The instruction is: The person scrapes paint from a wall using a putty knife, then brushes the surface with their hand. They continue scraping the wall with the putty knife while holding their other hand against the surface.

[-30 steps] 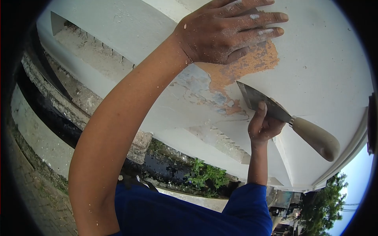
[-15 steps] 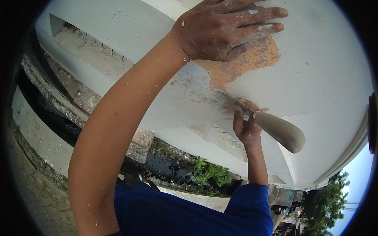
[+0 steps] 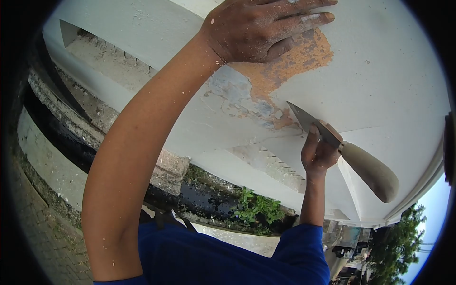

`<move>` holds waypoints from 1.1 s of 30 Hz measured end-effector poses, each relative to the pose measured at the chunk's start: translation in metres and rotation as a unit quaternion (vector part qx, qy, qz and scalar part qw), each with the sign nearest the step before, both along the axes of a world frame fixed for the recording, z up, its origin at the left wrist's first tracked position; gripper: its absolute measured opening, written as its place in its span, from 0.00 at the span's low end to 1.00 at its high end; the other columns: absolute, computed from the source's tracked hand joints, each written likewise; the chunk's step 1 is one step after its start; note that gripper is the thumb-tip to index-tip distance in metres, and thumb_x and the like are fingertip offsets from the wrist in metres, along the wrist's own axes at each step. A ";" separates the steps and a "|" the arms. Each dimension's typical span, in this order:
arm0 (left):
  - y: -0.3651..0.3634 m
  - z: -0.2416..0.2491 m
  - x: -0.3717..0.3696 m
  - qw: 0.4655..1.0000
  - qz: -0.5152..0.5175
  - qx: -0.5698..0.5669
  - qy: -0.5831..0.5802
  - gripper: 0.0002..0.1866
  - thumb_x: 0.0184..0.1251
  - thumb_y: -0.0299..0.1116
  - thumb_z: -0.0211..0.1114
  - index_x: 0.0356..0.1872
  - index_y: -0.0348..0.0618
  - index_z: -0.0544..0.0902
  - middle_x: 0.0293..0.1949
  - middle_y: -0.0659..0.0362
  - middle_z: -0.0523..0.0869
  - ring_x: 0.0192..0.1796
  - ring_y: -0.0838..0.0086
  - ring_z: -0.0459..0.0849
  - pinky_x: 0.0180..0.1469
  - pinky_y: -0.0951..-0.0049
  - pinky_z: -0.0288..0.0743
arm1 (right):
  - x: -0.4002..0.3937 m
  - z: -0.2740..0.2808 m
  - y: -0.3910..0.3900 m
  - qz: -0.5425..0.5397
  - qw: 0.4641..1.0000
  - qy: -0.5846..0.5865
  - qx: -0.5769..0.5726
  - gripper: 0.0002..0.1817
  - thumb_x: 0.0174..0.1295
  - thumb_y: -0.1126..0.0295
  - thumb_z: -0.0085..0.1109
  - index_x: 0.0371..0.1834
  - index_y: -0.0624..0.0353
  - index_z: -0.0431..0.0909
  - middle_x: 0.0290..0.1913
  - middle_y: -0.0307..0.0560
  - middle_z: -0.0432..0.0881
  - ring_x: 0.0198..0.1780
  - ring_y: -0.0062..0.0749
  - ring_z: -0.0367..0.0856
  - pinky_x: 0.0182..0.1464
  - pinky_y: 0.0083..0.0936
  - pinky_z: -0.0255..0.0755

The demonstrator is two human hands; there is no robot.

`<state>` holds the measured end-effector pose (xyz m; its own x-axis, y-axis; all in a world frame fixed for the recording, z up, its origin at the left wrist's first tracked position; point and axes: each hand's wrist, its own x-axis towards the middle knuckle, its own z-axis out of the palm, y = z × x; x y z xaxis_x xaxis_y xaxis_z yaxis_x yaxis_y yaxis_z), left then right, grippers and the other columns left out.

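Observation:
My left hand [image 3: 259, 31] lies against the pale wall [image 3: 375, 90] at the top, fingers spread and pointing right, with dust on the skin. Beneath it is a bare orange patch [image 3: 304, 59], with cracked, flaking paint [image 3: 232, 95] to its lower left. My right hand [image 3: 322, 147], lower and right of centre, is closed on a scraper [image 3: 370, 173]. Its thumb and fingers are at the metal blade, while the thick handle sticks out to the lower right. The blade's pointed corner is right of the flaking area; whether it touches the wall cannot be made out.
A recess with short spikes [image 3: 102, 54] is at the upper left, and another [image 3: 273, 164] lies below centre. Under the wall runs a dark ditch [image 3: 204, 202] with a green plant [image 3: 259, 209]. Paving [image 3: 52, 232] shows at the lower left, a tree [image 3: 394, 242] at the lower right.
My right hand and the scraper have moved right and slightly down, away from the flaking area, uncovering more of it. My left hand appears slightly higher and further left in view.

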<state>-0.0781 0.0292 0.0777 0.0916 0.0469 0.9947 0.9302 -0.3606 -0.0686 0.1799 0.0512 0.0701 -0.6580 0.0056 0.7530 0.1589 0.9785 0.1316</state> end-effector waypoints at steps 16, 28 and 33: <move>0.002 -0.080 0.035 0.983 0.121 -0.101 -0.089 0.30 0.61 0.51 0.41 0.56 0.40 0.67 0.62 0.47 0.62 0.65 0.53 0.54 0.64 0.52 0.37 | 0.024 -0.020 0.007 -0.040 0.984 0.115 -0.132 0.13 0.53 0.86 0.49 0.41 0.66 0.63 0.34 0.54 0.77 0.32 0.33 0.78 0.33 0.24 0.72; 0.006 -0.089 0.032 0.985 0.121 -0.118 0.017 0.29 0.58 0.54 0.44 0.57 0.49 0.68 0.62 0.49 0.62 0.65 0.52 0.55 0.65 0.51 0.31 | 0.029 -0.024 0.019 0.004 0.999 -0.044 0.016 0.17 0.51 0.88 0.50 0.44 0.66 0.60 0.37 0.55 0.74 0.36 0.33 0.76 0.39 0.27 0.72; 0.010 -0.089 0.034 0.992 0.091 -0.090 -0.014 0.28 0.58 0.54 0.44 0.56 0.51 0.69 0.61 0.51 0.63 0.65 0.55 0.56 0.66 0.53 0.30 | 0.022 -0.014 0.007 -0.003 0.996 0.027 -0.079 0.16 0.52 0.87 0.49 0.44 0.69 0.60 0.34 0.57 0.76 0.31 0.32 0.77 0.35 0.24 0.72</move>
<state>-0.0445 0.0392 -0.0118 0.0374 0.2377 0.9706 0.9817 -0.1900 0.0087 0.2016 0.0585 0.0563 -0.6158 0.1318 0.7768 0.1682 0.9852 -0.0338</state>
